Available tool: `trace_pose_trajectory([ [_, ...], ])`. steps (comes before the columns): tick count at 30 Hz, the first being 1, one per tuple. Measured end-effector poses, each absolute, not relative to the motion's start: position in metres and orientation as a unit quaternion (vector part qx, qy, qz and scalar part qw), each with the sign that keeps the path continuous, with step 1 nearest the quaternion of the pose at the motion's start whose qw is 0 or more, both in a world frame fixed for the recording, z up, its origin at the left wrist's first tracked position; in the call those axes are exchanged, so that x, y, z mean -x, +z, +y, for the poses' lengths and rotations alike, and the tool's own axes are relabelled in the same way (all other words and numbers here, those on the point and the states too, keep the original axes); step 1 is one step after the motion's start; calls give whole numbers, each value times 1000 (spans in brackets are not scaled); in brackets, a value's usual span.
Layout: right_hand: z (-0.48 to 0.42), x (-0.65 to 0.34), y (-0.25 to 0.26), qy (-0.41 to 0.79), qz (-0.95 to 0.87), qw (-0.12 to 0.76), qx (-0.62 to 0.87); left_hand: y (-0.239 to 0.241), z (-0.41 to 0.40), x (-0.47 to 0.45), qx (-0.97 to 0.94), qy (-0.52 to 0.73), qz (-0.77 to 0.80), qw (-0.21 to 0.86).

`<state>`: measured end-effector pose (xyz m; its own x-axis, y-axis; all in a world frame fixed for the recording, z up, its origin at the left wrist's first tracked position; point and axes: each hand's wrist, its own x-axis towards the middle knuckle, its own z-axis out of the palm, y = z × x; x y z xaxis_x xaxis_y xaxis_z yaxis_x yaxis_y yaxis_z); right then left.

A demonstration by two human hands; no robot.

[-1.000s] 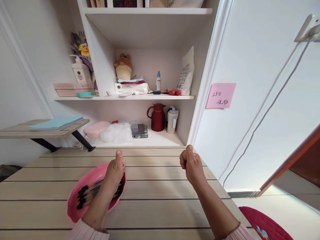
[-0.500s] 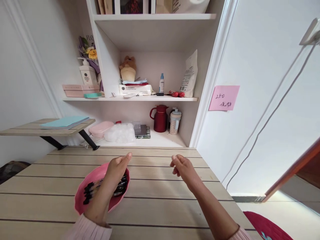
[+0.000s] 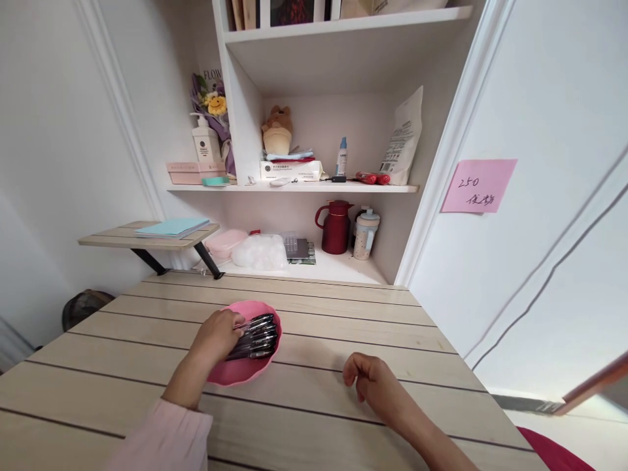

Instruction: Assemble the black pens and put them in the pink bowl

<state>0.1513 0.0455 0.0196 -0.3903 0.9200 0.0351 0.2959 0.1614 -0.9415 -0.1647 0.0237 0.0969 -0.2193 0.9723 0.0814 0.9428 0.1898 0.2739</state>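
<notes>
A pink bowl (image 3: 240, 376) with a wavy rim sits on the slatted table, holding several black and clear pens (image 3: 258, 339) in a bundle. My left hand (image 3: 216, 337) reaches over its left rim, the thumb and fingers closed at the left ends of the pens. Most of those fingers are hidden behind the hand, so how many pens it grips does not show. To the right of the bowl, my right hand (image 3: 373, 386) hovers low over the table. Its fingers are loosely bent with a gap to the thumb, and nothing shows in them.
A small raised stand (image 3: 147, 237) with light-blue paper (image 3: 174, 227) stands at the table's back left. Behind the table, shelves hold a red jug (image 3: 336, 229), a speckled bottle (image 3: 366, 235) and a white bag (image 3: 260, 252). A pink note (image 3: 478, 186) hangs on the right wall.
My left hand has gone from above the bowl down to the pens. My right hand has lowered toward the table and its fingers have loosened. The view has turned slightly left.
</notes>
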Motion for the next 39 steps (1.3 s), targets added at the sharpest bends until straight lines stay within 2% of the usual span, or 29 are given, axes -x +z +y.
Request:
trace_pose_trajectory([
  [2,38,-146,15,498,-676,320,439,94,24,158,-647,90,756,27],
  [10,32,-136,4,538,-637,330,443,92,26,151,-636,60,770,-10],
  [14,37,-137,2,536,-628,346,446,102,22,149,-636,66,769,-27],
  [16,38,-137,6,535,-621,369,438,108,19,137,-635,123,763,-16],
  [18,37,-137,14,538,-604,407,424,106,16,110,-631,250,729,89],
  [20,33,-136,24,547,-576,459,399,96,13,72,-600,357,635,331],
  [21,31,-136,29,553,-560,485,381,88,11,52,-563,371,579,459],
  [22,29,-136,33,561,-543,508,363,79,10,31,-524,368,523,562],
  [23,28,-136,36,571,-522,527,352,69,9,13,-487,385,483,617],
  [27,29,-132,32,617,-416,553,376,35,5,-33,-410,435,413,687],
  [33,37,-126,20,595,-350,577,437,18,4,-38,-377,449,397,706],
  [36,42,-133,22,595,-350,573,441,19,3,-34,-396,427,383,717],
  [39,51,-148,26,590,-316,619,410,18,3,-29,-425,381,369,733],
])
